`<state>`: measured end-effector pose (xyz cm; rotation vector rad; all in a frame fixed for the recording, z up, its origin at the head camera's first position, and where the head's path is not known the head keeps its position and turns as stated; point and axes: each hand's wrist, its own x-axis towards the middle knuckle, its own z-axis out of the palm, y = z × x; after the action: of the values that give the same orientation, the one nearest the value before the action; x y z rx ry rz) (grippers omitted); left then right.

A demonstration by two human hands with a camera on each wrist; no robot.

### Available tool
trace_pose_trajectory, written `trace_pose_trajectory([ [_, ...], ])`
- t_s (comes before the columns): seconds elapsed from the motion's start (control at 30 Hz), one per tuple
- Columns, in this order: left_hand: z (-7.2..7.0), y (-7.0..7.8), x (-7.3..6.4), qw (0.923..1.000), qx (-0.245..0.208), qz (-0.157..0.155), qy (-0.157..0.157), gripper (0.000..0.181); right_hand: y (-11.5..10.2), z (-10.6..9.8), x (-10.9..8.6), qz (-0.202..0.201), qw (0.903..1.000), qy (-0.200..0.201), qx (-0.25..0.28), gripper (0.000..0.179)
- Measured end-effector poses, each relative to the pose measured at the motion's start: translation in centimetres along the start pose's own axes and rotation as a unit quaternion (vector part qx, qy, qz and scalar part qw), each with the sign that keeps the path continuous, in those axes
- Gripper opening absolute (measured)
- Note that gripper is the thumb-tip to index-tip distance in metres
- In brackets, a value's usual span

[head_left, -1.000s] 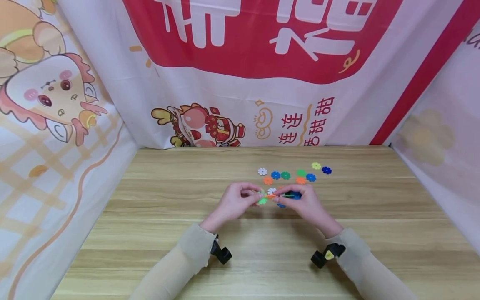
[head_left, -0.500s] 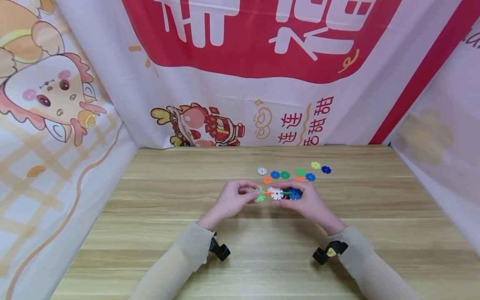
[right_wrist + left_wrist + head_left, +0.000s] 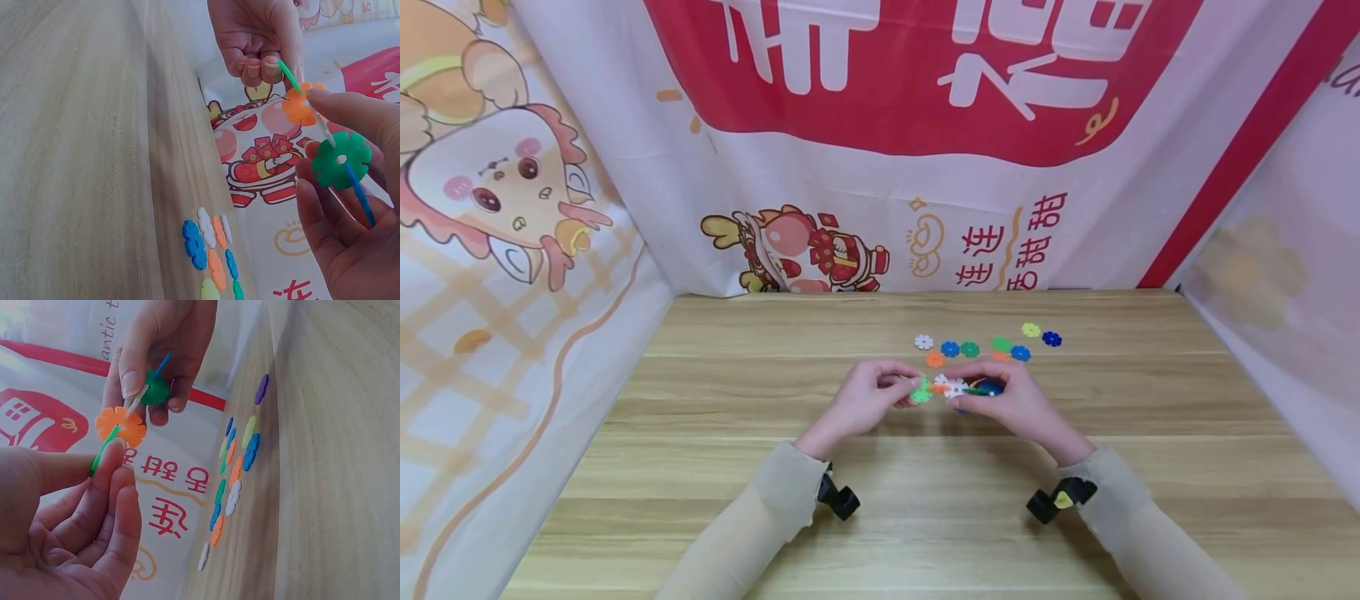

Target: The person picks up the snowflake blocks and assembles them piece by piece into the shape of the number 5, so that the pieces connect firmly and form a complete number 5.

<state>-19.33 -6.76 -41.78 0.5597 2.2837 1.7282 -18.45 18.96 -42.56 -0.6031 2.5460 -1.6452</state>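
Observation:
A short chain of slotted plastic snowflake discs is held in the air between both hands. Its light green disc (image 3: 921,390) is pinched between thumb and fingers of my left hand (image 3: 872,396). Slotted into that piece is an orange disc (image 3: 120,427), followed by a white disc (image 3: 956,389) seen edge-on in the wrist views. A dark green disc (image 3: 342,160) and a blue disc (image 3: 360,194) make up the other end. My right hand (image 3: 1011,404) grips the chain around the white disc, thumb close to the orange one, with the green and blue end inside its fingers.
Behind the hands, loose discs lie flat on the wooden table (image 3: 880,517), among them a white disc (image 3: 924,342), a yellow disc (image 3: 1031,330) and a dark blue disc (image 3: 1052,339). Printed cloth (image 3: 850,142) hangs along the table's back edge and both sides.
The right fingers have shifted from the orange disc towards the white one. The chain has turned in the hands, and its white disc shows more than a second ago. Both arms barely moved.

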Motion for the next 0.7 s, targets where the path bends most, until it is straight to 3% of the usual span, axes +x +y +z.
trace_pose_trajectory([
  [0.33, 0.51, -0.16, 0.29, 0.9997, 0.007, 0.006, -0.021, 0.017, -0.37, 0.19, 0.12, -0.012, 0.9996, -0.023, 0.008, 0.010],
  [0.7, -0.11, -0.46, 0.82, 0.9996, 0.008, -0.002, -0.025, 0.033, -0.06, 0.08, -0.04, 0.006, 0.9999, -0.011, 0.007, 0.009],
])
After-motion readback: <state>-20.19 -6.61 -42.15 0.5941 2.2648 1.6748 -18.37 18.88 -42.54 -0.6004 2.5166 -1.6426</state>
